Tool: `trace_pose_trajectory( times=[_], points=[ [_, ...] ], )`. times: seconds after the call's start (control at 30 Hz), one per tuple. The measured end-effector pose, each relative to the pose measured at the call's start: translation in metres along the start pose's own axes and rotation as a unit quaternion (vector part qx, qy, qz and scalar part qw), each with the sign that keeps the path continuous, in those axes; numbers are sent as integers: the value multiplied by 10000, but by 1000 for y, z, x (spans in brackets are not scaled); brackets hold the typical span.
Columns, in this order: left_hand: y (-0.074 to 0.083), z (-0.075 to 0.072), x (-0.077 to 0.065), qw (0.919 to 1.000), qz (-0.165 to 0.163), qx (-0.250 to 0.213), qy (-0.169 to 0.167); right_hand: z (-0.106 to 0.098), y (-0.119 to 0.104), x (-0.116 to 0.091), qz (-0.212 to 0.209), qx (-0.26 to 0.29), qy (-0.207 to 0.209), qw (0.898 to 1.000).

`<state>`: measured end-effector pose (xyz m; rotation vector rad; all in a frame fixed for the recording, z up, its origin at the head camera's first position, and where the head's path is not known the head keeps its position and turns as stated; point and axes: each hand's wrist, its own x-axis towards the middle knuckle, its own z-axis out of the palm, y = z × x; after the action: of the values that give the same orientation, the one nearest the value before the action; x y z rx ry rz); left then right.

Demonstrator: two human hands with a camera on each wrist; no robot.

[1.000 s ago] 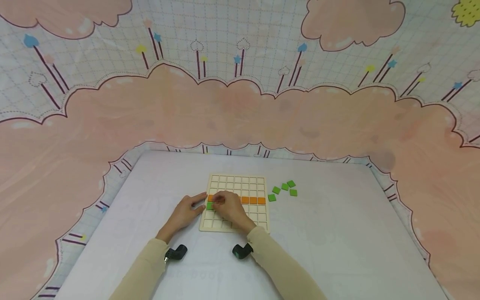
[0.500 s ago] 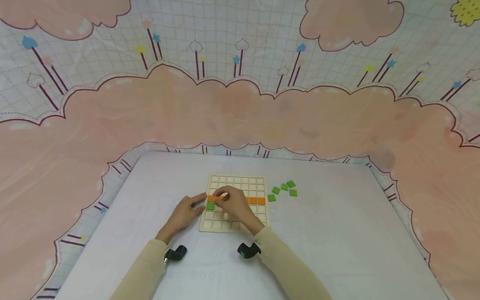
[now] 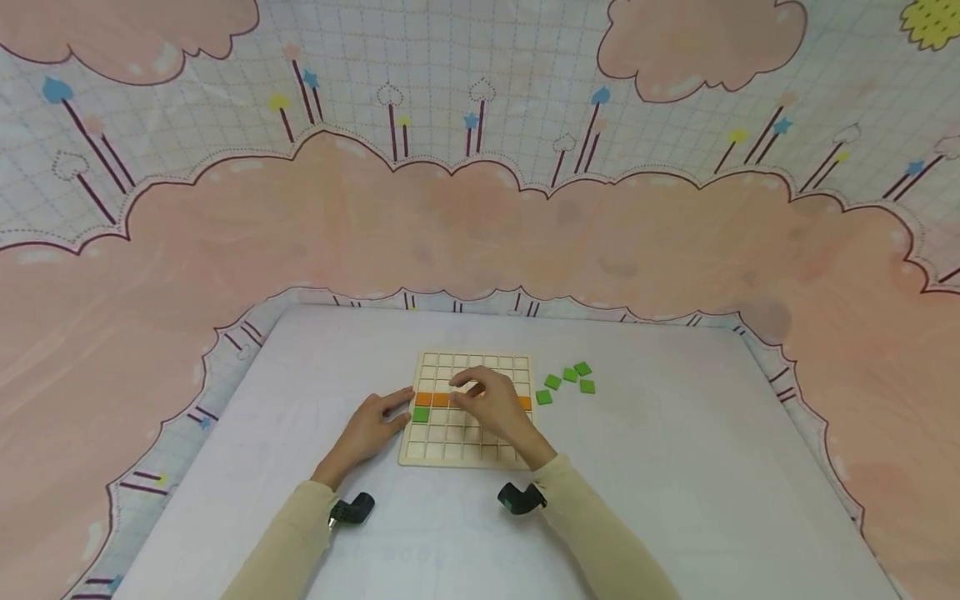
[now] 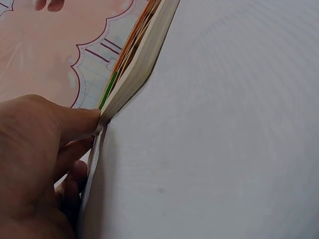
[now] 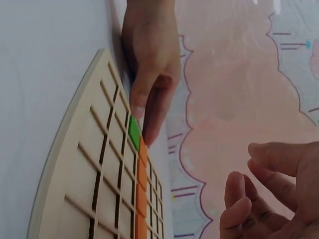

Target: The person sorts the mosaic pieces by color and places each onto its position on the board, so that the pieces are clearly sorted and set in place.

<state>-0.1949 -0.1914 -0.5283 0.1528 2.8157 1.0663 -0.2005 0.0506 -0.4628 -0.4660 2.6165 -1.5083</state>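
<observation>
A square wooden grid board (image 3: 453, 451) lies on the white table. Orange square tiles (image 3: 441, 400) sit in a row across its middle. One green tile (image 3: 421, 414) fills the leftmost cell just below that row. My left hand (image 3: 367, 429) rests at the board's left edge, with thumb and fingertips touching it. Above the board my right hand (image 3: 493, 407) is raised, covering part of the orange row in the head view. In the right wrist view the fingers (image 5: 274, 154) of this hand are loosely bent, thumb and fingertips apart, nothing between them.
Several loose green tiles (image 3: 570, 375) lie on the table to the right of the board. Small black devices (image 3: 522, 498) are worn at both wrists. A patterned cloth (image 3: 480, 225) hangs behind the table (image 3: 675, 433).
My right hand has moved off the green tile, up and to the right, uncovering it and the left orange tiles. My left hand has stayed at the board's edge.
</observation>
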Motion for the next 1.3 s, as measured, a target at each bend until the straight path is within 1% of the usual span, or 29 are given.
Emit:
trace_pose_trajectory(
  times=[0.17,0.27,0.37,0.5,0.67,1.0,1.3],
  points=[
    [1,0,-1,10000,12,-5,34,-13,8,-2,-20,-106,58,9999],
    [1,0,-1,10000,-13,-33,38,-20,15,-3,-4,-95,191,9998],
    [0,2,-1,10000,-38,-31,43,-27,21,-4,-81,-77,315,9994],
    [-1,4,-1,10000,-5,-26,87,-35,29,-5,-55,-91,394,9992],
    [-1,3,-1,9999,37,-39,127,-45,38,-6,180,-112,494,9986],
    [1,1,0,9999,-4,-26,121,-61,51,-7,475,-236,911,9944],
    [0,2,0,9999,5,-32,105,-76,62,-12,799,-344,1013,9910]
  ],
)
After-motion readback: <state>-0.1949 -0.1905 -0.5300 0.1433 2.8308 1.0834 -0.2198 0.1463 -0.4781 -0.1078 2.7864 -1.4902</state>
